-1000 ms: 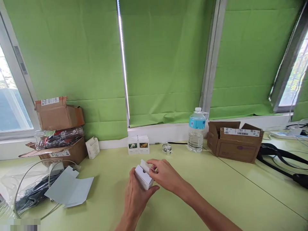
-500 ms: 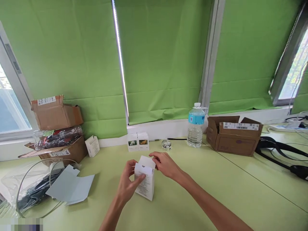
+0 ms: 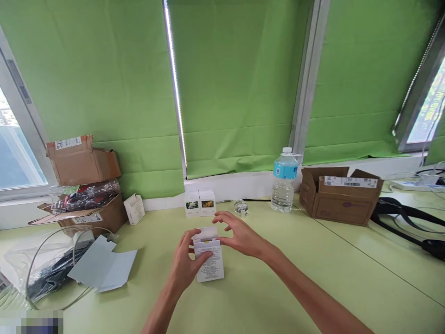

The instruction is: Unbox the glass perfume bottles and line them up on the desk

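Observation:
A small white carton [image 3: 210,265] with printed text on its face stands upright on the table. Its top flap [image 3: 206,233] is raised, and a bit of yellow shows at the opening. My left hand [image 3: 187,257] grips the carton from the left, thumb across the printed face and fingers round the far side. At the carton's upper right corner is my right hand [image 3: 240,235], fingers apart and curved over the top, thumb tip at the edge of the opening. Whether that thumb touches the carton I cannot tell.
Behind stand two white picture boxes [image 3: 200,204], a clear glass ornament [image 3: 241,207] and a water bottle [image 3: 283,182]. An open cardboard box [image 3: 342,202] is right; stacked cardboard boxes [image 3: 83,166], a small white box [image 3: 134,209] and folded paper [image 3: 104,266] are left.
The carton has turned so its printed face points more towards me. My right hand has moved off the flap, its fingers spreading. My left hand keeps its grip.

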`<state>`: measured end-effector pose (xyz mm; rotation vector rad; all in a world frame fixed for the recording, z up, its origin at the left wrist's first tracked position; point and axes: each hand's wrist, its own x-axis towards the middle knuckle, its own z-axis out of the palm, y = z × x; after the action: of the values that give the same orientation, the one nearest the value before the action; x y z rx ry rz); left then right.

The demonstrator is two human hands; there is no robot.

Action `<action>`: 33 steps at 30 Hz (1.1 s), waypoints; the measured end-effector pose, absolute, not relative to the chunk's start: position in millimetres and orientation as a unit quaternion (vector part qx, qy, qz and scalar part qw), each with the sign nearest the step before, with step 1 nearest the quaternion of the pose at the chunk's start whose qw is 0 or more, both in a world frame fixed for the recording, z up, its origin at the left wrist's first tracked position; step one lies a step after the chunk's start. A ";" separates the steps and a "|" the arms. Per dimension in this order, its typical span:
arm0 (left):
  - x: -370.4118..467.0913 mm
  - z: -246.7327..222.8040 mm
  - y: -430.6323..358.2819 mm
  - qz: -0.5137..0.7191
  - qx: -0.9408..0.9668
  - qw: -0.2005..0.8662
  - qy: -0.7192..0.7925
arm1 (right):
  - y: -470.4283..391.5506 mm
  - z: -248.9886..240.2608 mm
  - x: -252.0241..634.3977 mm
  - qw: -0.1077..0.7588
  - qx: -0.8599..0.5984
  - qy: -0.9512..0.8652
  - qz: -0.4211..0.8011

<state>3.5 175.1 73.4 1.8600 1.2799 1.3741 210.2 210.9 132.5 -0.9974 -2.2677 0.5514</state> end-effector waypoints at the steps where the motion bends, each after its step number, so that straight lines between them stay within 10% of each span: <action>1: 1.7 74.5 175.4 0.494 0.687 0.259 0.467 | 208.6 134.1 209.6 0.289 -0.369 -0.858 0.209; 33: -16.7 76.1 178.2 0.443 0.707 0.248 0.493 | 195.1 147.0 213.9 0.231 -0.410 -0.874 0.122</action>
<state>-16.7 178.2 76.1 1.9266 1.3438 1.2065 213.9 195.1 147.0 -1.1283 -2.4032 0.3361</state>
